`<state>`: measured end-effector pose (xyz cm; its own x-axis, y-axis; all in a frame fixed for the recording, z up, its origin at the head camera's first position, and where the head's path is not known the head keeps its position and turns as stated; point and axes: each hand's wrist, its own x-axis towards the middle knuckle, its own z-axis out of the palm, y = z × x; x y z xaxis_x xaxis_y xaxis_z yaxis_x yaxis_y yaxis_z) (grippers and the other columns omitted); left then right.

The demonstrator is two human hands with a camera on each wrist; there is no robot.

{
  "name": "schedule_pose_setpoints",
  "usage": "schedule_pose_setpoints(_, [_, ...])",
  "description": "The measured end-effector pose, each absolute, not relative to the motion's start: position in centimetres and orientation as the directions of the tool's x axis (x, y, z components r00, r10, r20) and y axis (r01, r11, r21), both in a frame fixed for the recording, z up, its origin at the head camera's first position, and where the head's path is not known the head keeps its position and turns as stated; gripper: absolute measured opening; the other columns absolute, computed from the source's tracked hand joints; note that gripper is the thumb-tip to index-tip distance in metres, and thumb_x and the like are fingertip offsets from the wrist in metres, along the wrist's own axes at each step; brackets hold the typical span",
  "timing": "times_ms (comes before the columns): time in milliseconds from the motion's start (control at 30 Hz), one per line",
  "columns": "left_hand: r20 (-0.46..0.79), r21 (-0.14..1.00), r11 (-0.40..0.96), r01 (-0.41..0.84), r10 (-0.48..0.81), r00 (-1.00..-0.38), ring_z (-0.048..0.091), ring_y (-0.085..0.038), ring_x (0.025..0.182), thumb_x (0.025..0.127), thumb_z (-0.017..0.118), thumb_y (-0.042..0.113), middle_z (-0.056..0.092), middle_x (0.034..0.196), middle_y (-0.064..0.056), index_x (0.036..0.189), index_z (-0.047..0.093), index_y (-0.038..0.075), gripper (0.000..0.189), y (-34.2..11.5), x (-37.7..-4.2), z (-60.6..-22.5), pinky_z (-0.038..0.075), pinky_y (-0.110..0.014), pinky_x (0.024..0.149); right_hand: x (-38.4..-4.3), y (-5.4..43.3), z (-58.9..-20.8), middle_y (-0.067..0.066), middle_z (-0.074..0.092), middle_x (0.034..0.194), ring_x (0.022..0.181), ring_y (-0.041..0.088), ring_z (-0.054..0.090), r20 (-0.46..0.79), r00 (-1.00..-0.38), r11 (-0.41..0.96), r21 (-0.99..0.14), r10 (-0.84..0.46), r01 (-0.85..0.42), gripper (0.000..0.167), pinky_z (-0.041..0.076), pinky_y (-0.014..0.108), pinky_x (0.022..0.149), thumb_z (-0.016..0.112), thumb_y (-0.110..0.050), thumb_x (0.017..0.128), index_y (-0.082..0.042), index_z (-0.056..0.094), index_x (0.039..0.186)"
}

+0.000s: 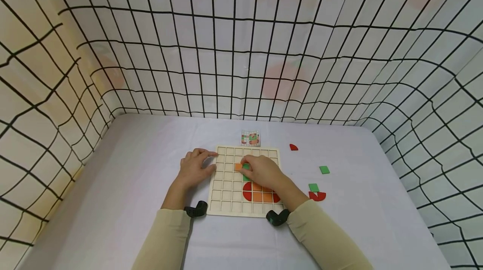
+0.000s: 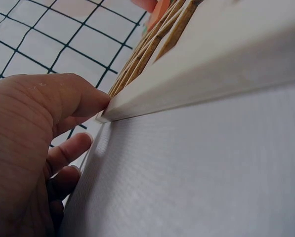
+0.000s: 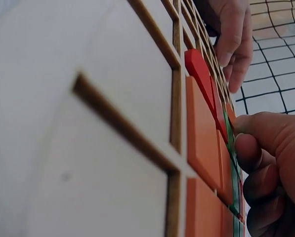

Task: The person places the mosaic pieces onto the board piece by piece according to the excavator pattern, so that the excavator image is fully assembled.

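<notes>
A pale wooden grid board (image 1: 226,194) lies on the table. Beside its left edge is my left hand (image 1: 194,168), thumb and index finger touching the rim, fingers loosely bent; the left wrist view shows its thumb (image 2: 83,101) against the board's side. Over the board's middle, my right hand (image 1: 264,171) pinches a small orange square tile (image 1: 238,167) at its grid cell. Green tiles (image 1: 246,177) lie partly beneath that hand. Nearer to me, red quarter-round tiles (image 1: 247,192) and orange square tiles (image 1: 262,197) fill cells, some hidden by the right wrist.
Behind the board lies a small pattern card (image 1: 250,138). To the right are loose red quarter-round pieces (image 1: 293,147) and green squares (image 1: 324,170). Black wrist cameras (image 1: 277,218) sit near the board's front edge. A black wire grid (image 1: 234,52) surrounds the table's back and sides.
</notes>
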<state>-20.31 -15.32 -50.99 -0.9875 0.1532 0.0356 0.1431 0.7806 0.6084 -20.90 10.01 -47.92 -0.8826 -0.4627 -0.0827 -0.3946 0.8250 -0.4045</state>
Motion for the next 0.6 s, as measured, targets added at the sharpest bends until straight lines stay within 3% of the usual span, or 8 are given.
schedule_pose_setpoints(200, [0.036, 0.610, 0.780, 0.141, 0.150, -0.988, 0.048, -0.035, 0.125, 0.094, 0.066, 0.031, 0.057, 0.137, -0.011, 0.133, 0.067, 0.024, 0.039, -15.39, -20.29, -50.95, 0.031, -0.058, 0.101, -21.09, 9.72, -48.01, -0.009, 0.056, 0.059, 0.057, 0.009, 0.049, -0.094, -0.879, 0.831, -0.384, -0.468, -0.402, 0.031, 0.045, 0.028, 0.062, 0.066, -0.037, 0.099, -0.017, 0.068, 0.123])
schedule_pose_setpoints(400, [0.035, 0.613, 0.778, 0.138, 0.149, -0.988, 0.048, -0.035, 0.125, 0.093, 0.067, 0.031, 0.057, 0.137, -0.011, 0.133, 0.067, 0.024, 0.040, -15.35, -20.28, -50.98, 0.031, -0.058, 0.102, -21.19, 9.54, -48.01, -0.005, 0.071, 0.078, 0.061, 0.010, 0.054, -0.100, -0.881, 0.839, -0.370, -0.462, -0.398, 0.031, 0.049, 0.030, 0.067, 0.067, -0.036, 0.098, -0.017, 0.069, 0.122])
schedule_pose_setpoints(600, [0.031, 0.615, 0.777, 0.137, 0.150, -0.988, 0.048, -0.035, 0.125, 0.093, 0.067, 0.031, 0.057, 0.138, -0.011, 0.133, 0.067, 0.025, 0.040, -15.32, -20.27, -50.96, 0.030, -0.058, 0.102, -21.25, 9.60, -47.94, -0.001, 0.077, 0.089, 0.064, 0.011, 0.057, -0.091, -0.877, 0.838, -0.356, -0.472, -0.414, 0.032, 0.054, 0.034, 0.073, 0.067, -0.036, 0.098, -0.017, 0.069, 0.123])
